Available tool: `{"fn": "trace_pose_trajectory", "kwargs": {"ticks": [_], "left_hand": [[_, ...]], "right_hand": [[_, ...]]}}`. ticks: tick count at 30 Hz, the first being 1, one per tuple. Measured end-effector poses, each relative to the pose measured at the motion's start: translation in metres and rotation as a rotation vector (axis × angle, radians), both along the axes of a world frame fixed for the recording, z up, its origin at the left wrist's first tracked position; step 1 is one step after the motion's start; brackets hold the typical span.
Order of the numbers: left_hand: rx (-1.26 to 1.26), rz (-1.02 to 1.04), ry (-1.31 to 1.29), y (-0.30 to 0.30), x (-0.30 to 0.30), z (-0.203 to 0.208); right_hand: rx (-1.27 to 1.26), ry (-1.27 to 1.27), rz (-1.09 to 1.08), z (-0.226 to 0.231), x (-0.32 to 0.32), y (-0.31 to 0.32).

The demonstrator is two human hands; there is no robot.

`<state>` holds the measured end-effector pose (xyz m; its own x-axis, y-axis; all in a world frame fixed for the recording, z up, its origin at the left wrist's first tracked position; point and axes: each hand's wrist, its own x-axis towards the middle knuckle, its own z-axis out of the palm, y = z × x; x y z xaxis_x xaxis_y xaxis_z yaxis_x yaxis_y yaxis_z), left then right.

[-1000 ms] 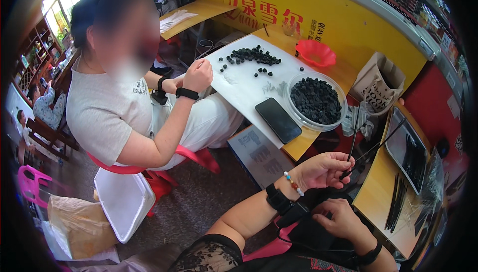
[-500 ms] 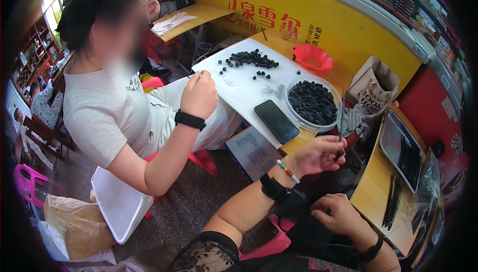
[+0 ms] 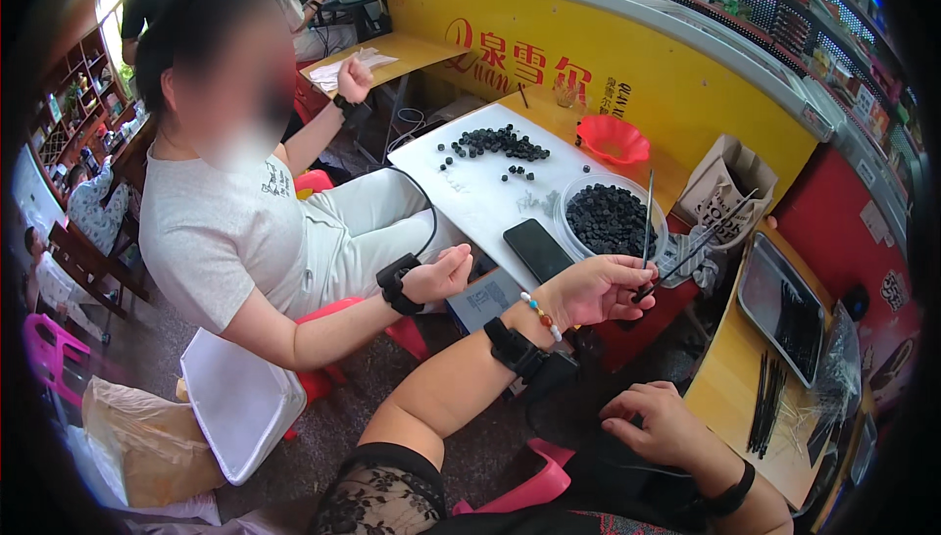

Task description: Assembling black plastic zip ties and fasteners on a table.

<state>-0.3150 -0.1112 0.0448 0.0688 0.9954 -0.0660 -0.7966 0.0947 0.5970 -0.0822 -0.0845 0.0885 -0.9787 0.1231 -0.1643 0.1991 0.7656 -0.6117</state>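
My left hand [image 3: 606, 292] is closed in a pinch in front of the round clear tub. Between its fingers are a thin silvery rod [image 3: 649, 212] pointing up and a long thin dark stick [image 3: 701, 244] slanting up to the right. The clear tub [image 3: 664, 231] is heaped with small black cube-like pieces [image 3: 610, 219]. Over my lap rests my right hand [image 3: 655, 421], loosely curled, thumb apart from the fingers, with nothing visible in it. It is nearest to a bundle of thin black sticks [image 3: 767, 403] on the wooden table at the right.
A white board [image 3: 470, 182] carries loose black pieces [image 3: 495, 143] and a phone [image 3: 537, 249]. Behind stand a red scalloped bowl [image 3: 614, 139] and a paper bag [image 3: 727, 177]. A metal tray [image 3: 781, 305] holds more black sticks. Another person [image 3: 230, 231] sits close on my left.
My left hand has shifted left, and the dark stick now shows at a slant beside the upright rod. The other person's near hand has lowered toward my forearm. My right hand stays about where it was.
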Motion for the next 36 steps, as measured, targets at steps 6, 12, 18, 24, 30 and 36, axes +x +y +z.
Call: {"fn": "trace_pose_trajectory", "kwargs": {"ticks": [6,12,18,24,30,36], "left_hand": [[0.029,0.000,-0.101,0.001,0.016,-0.009],[0.040,0.043,-0.109,0.001,0.016,-0.009],[0.035,0.062,-0.127,0.005,0.014,-0.008],[0.005,0.091,-0.072,0.010,0.016,-0.011],[-0.067,0.028,-0.024,0.025,0.037,-0.013],[-0.111,-0.034,0.002,0.025,0.037,-0.005]], "right_hand": [[0.040,-0.009,0.071,0.018,-0.010,-0.010],[0.073,-0.021,0.141,0.018,-0.016,-0.015],[0.047,-0.015,0.101,0.020,-0.018,-0.022],[-0.013,0.025,0.034,0.033,-0.023,-0.038],[0.523,0.383,0.211,0.023,-0.038,-0.045],[0.534,0.558,0.206,0.036,-0.063,-0.048]]}}
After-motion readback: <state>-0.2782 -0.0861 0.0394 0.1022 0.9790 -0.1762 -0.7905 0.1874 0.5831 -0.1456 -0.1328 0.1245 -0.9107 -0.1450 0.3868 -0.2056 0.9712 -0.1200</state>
